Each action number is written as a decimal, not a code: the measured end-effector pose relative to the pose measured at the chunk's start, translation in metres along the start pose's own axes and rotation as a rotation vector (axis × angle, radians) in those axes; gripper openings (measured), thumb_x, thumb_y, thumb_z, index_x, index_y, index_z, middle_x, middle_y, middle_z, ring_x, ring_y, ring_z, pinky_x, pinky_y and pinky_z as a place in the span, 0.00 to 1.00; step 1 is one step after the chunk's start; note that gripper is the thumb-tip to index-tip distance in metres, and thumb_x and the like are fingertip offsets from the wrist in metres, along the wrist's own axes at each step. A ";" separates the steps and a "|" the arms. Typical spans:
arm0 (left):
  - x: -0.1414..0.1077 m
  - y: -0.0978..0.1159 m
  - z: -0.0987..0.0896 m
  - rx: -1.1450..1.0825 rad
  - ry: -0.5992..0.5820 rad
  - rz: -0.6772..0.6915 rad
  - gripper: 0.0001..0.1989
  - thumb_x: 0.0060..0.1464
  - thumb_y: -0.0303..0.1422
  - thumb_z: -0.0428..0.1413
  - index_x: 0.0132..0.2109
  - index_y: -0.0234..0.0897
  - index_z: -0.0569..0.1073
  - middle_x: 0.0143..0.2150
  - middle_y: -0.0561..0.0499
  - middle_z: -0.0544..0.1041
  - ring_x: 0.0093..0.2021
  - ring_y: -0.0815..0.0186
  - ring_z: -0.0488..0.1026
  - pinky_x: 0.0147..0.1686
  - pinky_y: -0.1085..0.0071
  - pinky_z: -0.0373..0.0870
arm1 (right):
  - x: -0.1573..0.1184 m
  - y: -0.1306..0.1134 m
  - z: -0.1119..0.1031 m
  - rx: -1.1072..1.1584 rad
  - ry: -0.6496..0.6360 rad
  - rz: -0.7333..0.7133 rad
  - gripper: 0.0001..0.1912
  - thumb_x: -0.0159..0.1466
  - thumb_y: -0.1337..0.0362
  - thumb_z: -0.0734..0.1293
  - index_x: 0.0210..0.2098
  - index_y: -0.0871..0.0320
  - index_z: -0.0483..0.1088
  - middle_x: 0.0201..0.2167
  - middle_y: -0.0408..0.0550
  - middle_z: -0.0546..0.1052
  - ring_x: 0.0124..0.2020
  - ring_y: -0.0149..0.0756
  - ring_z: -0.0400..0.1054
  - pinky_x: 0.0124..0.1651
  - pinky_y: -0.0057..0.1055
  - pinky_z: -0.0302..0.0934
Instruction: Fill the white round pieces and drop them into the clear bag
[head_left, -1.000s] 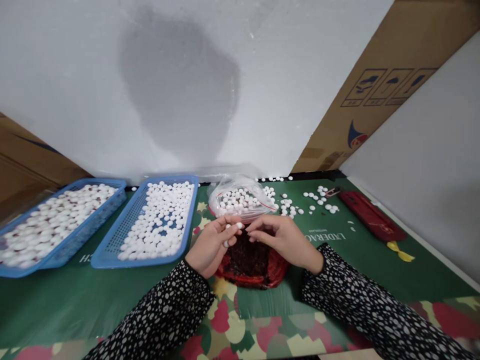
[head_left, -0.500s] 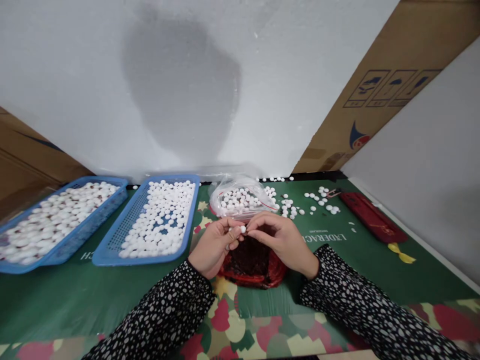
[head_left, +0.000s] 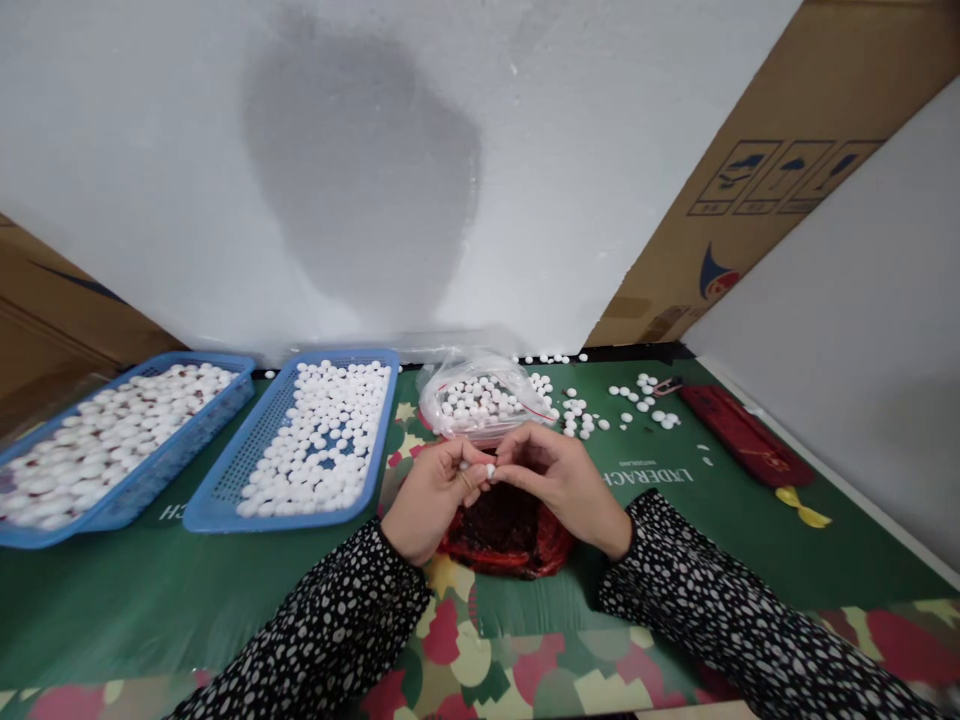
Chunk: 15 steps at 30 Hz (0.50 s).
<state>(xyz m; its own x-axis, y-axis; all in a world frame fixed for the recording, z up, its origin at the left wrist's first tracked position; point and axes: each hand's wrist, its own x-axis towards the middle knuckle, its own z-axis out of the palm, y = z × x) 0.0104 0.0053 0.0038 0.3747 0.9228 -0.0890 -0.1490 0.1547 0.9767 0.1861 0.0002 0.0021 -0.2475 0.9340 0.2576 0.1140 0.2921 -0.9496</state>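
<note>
Between the fingertips of both hands is a small white ball [head_left: 490, 471], mostly covered by the fingers. My left hand [head_left: 429, 497] pinches it from the left, thumb and fingers closed. My right hand [head_left: 562, 482] is closed too, its thumb and forefinger meeting at the ball. Right below the hands lies a red plastic bag [head_left: 555, 552], spread open, with a dark brown mass [head_left: 499, 530] inside. Just behind the hands, a clear zip bag [head_left: 517, 375] holds many similar white balls [head_left: 480, 397].
Two blue plastic baskets [head_left: 196, 515] [head_left: 244, 385] of white balls stand on the left. Loose white balls [head_left: 576, 408] lie behind on the right. Further right are a dark red pouch [head_left: 742, 435] and a yellow ribbon [head_left: 804, 507]. A grey-white wall [head_left: 525, 180] closes the back.
My fingertips have closed further over the white ball, so less of it shows. My left hand has shifted slightly to the right; the baskets and bags have stayed put.
</note>
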 end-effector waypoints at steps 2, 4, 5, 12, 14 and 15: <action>0.000 0.001 0.001 0.007 0.002 0.010 0.15 0.50 0.40 0.63 0.30 0.33 0.69 0.24 0.55 0.68 0.22 0.75 0.58 0.23 0.76 0.53 | 0.000 -0.002 -0.001 -0.060 -0.027 -0.066 0.07 0.63 0.62 0.70 0.40 0.54 0.74 0.34 0.44 0.77 0.36 0.35 0.72 0.42 0.34 0.67; 0.001 0.001 0.001 -0.009 0.007 0.030 0.16 0.50 0.40 0.63 0.30 0.34 0.67 0.25 0.55 0.68 0.23 0.75 0.59 0.23 0.77 0.54 | 0.000 -0.004 -0.001 -0.160 -0.049 -0.152 0.09 0.65 0.63 0.68 0.44 0.51 0.75 0.38 0.46 0.78 0.40 0.36 0.72 0.46 0.37 0.66; 0.001 0.002 0.001 -0.027 0.014 0.038 0.15 0.50 0.39 0.63 0.31 0.35 0.66 0.25 0.55 0.69 0.23 0.75 0.60 0.23 0.77 0.55 | 0.000 -0.006 -0.002 -0.206 -0.056 -0.195 0.09 0.65 0.64 0.67 0.45 0.50 0.75 0.40 0.46 0.78 0.42 0.36 0.71 0.47 0.37 0.66; 0.002 0.008 -0.003 0.015 0.081 -0.057 0.16 0.56 0.45 0.57 0.32 0.35 0.66 0.20 0.57 0.66 0.16 0.78 0.51 0.15 0.79 0.41 | 0.024 -0.005 -0.009 -0.450 0.085 -0.267 0.09 0.65 0.67 0.66 0.45 0.53 0.73 0.38 0.47 0.77 0.36 0.35 0.72 0.43 0.35 0.68; 0.002 0.009 -0.004 0.017 0.126 -0.051 0.19 0.56 0.47 0.56 0.30 0.33 0.69 0.21 0.56 0.65 0.17 0.78 0.51 0.15 0.79 0.41 | 0.032 -0.002 -0.014 -0.500 0.128 -0.281 0.13 0.65 0.70 0.65 0.48 0.53 0.72 0.44 0.49 0.76 0.39 0.36 0.73 0.46 0.37 0.68; 0.003 0.010 -0.005 -0.011 0.148 -0.041 0.19 0.55 0.47 0.56 0.30 0.32 0.70 0.23 0.54 0.66 0.18 0.77 0.53 0.16 0.79 0.44 | 0.034 0.000 -0.017 -0.522 0.125 -0.297 0.14 0.65 0.70 0.64 0.50 0.53 0.71 0.48 0.50 0.75 0.44 0.37 0.72 0.48 0.38 0.67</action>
<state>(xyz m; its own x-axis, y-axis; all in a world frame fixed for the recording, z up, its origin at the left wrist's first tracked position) 0.0058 0.0109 0.0120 0.2422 0.9574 -0.1571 -0.1471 0.1963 0.9694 0.1944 0.0350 0.0141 -0.2295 0.8052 0.5467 0.5216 0.5760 -0.6294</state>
